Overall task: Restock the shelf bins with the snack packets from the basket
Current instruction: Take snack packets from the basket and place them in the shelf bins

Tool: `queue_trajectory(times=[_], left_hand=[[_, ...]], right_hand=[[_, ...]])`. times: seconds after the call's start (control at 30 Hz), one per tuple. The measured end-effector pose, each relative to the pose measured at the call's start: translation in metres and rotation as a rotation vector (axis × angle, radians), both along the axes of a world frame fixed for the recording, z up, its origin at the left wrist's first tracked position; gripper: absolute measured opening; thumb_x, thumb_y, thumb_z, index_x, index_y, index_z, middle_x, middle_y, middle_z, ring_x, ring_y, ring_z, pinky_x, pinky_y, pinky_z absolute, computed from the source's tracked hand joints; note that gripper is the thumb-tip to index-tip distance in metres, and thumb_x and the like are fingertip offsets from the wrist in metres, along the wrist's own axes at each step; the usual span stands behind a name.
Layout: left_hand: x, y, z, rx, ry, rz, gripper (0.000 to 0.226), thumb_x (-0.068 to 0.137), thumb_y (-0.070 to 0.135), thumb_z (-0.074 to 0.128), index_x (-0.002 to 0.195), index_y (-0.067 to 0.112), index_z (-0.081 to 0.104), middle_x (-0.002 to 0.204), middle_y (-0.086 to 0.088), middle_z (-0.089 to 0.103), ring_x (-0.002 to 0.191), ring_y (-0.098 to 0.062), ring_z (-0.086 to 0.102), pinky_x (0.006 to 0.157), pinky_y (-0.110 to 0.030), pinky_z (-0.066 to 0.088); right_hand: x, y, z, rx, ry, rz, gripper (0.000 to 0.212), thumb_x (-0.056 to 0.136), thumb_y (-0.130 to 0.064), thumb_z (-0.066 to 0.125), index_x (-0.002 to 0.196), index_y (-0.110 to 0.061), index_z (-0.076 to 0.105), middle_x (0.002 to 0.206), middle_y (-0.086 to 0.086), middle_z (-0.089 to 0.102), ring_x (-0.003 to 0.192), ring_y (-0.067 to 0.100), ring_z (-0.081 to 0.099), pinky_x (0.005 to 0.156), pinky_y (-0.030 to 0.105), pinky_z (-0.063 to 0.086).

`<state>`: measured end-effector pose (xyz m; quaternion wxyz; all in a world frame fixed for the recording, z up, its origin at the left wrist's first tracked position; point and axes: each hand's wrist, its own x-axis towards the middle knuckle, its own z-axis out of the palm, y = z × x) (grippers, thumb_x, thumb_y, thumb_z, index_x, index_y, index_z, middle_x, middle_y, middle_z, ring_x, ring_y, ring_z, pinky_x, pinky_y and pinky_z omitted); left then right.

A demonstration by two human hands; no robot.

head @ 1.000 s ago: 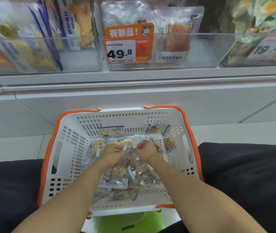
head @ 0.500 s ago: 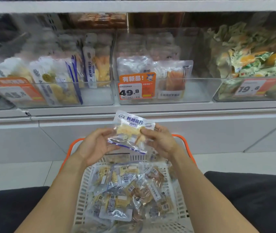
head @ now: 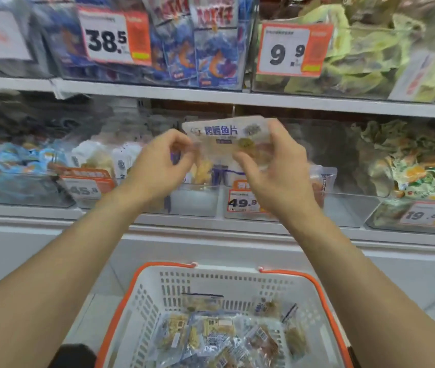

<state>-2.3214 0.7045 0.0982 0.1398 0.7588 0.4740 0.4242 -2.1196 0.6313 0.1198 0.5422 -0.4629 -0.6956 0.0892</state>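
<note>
A clear snack packet with blue lettering and a white top is held up in front of the lower shelf. My left hand pinches its left edge and my right hand grips its right side. It hangs above the clear bin between the 45.8 and 49.8 price tags. The white basket with orange rim sits below, with several snack packets lying in its bottom.
Clear bins line two shelves. Upper shelf: blue shrimp packets behind a 38.5 tag and green bags behind a 9.9 tag. Lower right: a bin of green-orange bags with a 19.8 tag. White shelf base stands behind the basket.
Both hands picked a packet out of the basket and raised it to the level of the lower shelf bins. The view tilted up, showing the upper shelf.
</note>
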Motion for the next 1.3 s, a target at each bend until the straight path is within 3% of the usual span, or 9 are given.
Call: queue_trajectory(times=[0.1, 0.2, 0.43, 0.8, 0.9, 1.0, 1.1, 1.2, 1.3], left_hand=[[-0.040, 0.023, -0.017, 0.019, 0.509, 0.242, 0.054, 0.095, 0.043, 0.049, 0.137, 0.009, 0.048, 0.139, -0.016, 0.046, 0.134, -0.034, 0.036, 0.114, -0.047, 0.029], [-0.058, 0.032, -0.042, -0.061, 0.662, 0.300, 0.071, 0.092, 0.056, 0.031, 0.148, 0.012, 0.035, 0.149, -0.017, 0.038, 0.142, -0.035, 0.028, 0.121, -0.050, 0.013], [-0.057, 0.044, -0.053, -0.002, 0.564, 0.302, 0.062, 0.086, 0.048, 0.032, 0.139, 0.017, 0.044, 0.140, -0.010, 0.045, 0.136, -0.029, 0.032, 0.121, -0.045, 0.005], [-0.052, 0.040, -0.055, 0.143, 0.355, 0.326, 0.062, 0.083, 0.037, 0.046, 0.138, 0.009, 0.045, 0.143, -0.017, 0.043, 0.143, -0.035, 0.026, 0.123, -0.049, 0.008], [-0.042, 0.021, -0.058, 0.448, 0.028, 0.418, 0.027, 0.088, 0.023, 0.052, 0.108, 0.007, 0.059, 0.111, -0.011, 0.057, 0.112, -0.029, 0.047, 0.099, -0.042, 0.036], [-0.027, -0.006, -0.086, 0.493, -0.109, 0.349, 0.014, 0.096, 0.015, 0.046, 0.084, 0.010, 0.053, 0.085, -0.003, 0.049, 0.084, -0.021, 0.040, 0.077, -0.032, 0.028], [-0.015, -0.037, -0.151, 0.169, 0.081, 0.166, 0.022, 0.098, 0.017, 0.043, 0.075, 0.017, 0.045, 0.074, 0.005, 0.042, 0.072, -0.016, 0.037, 0.066, -0.033, 0.030], [-0.007, -0.072, -0.229, -0.496, 0.446, 0.042, 0.021, 0.097, 0.022, 0.047, 0.076, 0.021, 0.046, 0.076, 0.002, 0.054, 0.079, -0.028, 0.059, 0.062, -0.034, 0.037], [0.006, -0.114, -0.292, -1.130, 0.676, -0.176, 0.029, 0.102, 0.025, 0.047, 0.123, 0.008, 0.058, 0.130, -0.018, 0.057, 0.120, -0.036, 0.055, 0.082, -0.034, 0.043]], right_hand=[[-0.028, 0.033, 0.015, 0.052, -0.311, -0.105, 0.033, 0.087, -0.010, 0.070, 0.116, -0.016, 0.057, 0.110, 0.000, 0.068, 0.101, 0.022, 0.064, 0.080, 0.038, 0.052], [-0.054, 0.073, 0.018, -0.070, -0.675, -0.223, 0.036, 0.090, -0.012, 0.066, 0.121, -0.014, 0.049, 0.110, 0.010, 0.067, 0.098, 0.036, 0.062, 0.069, 0.039, 0.041], [-0.085, 0.157, 0.004, -0.485, -1.042, -0.257, 0.013, 0.093, -0.014, 0.063, 0.106, -0.013, 0.059, 0.102, 0.007, 0.061, 0.099, 0.033, 0.060, 0.090, 0.046, 0.047], [-0.091, 0.164, -0.019, -0.238, -1.242, -0.481, 0.037, 0.092, -0.013, 0.061, 0.128, -0.009, 0.057, 0.129, 0.017, 0.057, 0.120, 0.035, 0.052, 0.098, 0.044, 0.041], [-0.082, 0.134, -0.012, 0.004, -1.140, -0.364, 0.032, 0.090, -0.009, 0.060, 0.121, -0.010, 0.055, 0.120, 0.014, 0.059, 0.109, 0.035, 0.057, 0.082, 0.042, 0.044], [-0.061, 0.087, -0.028, 0.226, -0.870, -0.113, 0.014, 0.087, -0.010, 0.058, 0.101, -0.011, 0.061, 0.097, 0.010, 0.061, 0.081, 0.033, 0.061, 0.057, 0.035, 0.038], [-0.040, 0.039, -0.082, 0.204, -0.671, 0.136, 0.010, 0.086, -0.014, 0.058, 0.095, -0.011, 0.061, 0.092, 0.006, 0.061, 0.072, 0.027, 0.058, 0.051, 0.034, 0.041], [-0.024, 0.003, -0.182, -0.106, -0.646, 0.246, 0.014, 0.088, -0.011, 0.059, 0.101, -0.013, 0.059, 0.099, 0.004, 0.060, 0.074, 0.024, 0.059, 0.056, 0.033, 0.044], [-0.013, -0.030, -0.279, -0.748, -0.656, 0.212, 0.025, 0.093, -0.010, 0.052, 0.117, -0.015, 0.056, 0.117, 0.008, 0.058, 0.099, 0.031, 0.062, 0.079, 0.043, 0.053]])
